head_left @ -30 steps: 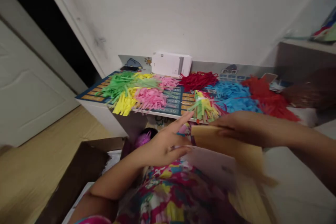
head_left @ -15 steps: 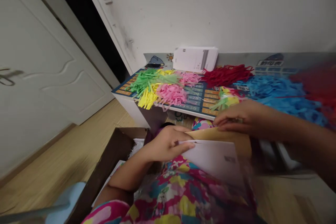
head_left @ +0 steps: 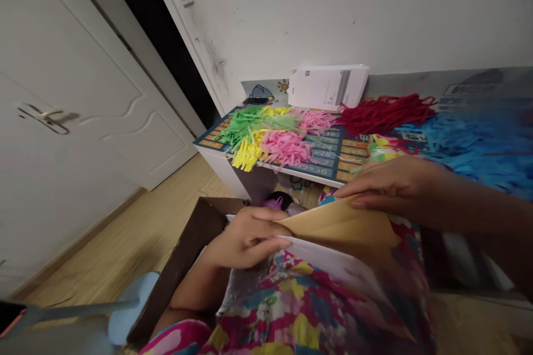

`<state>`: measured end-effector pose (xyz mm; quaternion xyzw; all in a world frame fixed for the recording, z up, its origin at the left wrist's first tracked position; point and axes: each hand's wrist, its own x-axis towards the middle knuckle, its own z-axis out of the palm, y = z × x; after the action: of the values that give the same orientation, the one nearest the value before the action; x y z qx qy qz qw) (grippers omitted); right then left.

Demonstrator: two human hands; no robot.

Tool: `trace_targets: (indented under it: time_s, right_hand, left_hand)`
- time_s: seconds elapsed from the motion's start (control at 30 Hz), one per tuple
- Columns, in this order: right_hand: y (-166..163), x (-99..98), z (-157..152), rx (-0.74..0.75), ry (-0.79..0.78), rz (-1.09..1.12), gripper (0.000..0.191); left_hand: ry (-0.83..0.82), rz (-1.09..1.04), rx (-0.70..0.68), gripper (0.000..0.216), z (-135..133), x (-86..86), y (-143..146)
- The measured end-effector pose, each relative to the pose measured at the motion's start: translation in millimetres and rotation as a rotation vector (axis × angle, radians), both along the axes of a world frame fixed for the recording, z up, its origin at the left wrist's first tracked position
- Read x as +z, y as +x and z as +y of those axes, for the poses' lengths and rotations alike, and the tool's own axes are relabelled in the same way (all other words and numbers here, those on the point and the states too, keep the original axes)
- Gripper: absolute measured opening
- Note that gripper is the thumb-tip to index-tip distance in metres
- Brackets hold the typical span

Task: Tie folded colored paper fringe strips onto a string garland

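Envelope [head_left: 341, 224] pinched by left hand [head_left: 241, 238] and right hand [head_left: 387, 183].

One head-worn camera looks forward and down from close above the lap, where the left hand [head_left: 244, 236] and right hand [head_left: 387, 183] grip a brown envelope [head_left: 337, 224] near the lens. Ahead stands a low surface [head_left: 300, 173] against the wall [head_left: 333, 11], a door [head_left: 83, 94] at left.

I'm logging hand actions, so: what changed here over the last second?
The left hand, open with fingers spread a second ago, has closed on the edge of the white sheet under the brown paper. The right hand still holds the brown paper's top. The coloured paper strips on the table lie as before.
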<state>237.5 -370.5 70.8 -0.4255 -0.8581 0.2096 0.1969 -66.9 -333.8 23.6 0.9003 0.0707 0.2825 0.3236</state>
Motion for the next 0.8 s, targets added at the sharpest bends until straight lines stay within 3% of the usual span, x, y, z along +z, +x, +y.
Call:
trace_targets:
  time_s: [0.2,0.5,0.8]
  right_hand:
    - [-4,4.5,0,-0.103,-0.179,0.114,0.05]
    - [-4,-6.9,0,-0.161,-0.192,0.185,0.052]
    - [-2,-4.9,-2,-0.157,-0.206,0.206,0.048]
  left_hand:
    - [-0.036,0.028,0.009,0.021,4,-0.3,-12]
    - [-0.048,0.003,0.028,0.02,5,-5.4,-13]
    - [-0.032,-0.021,0.071,0.019,8,-8.7,-16]
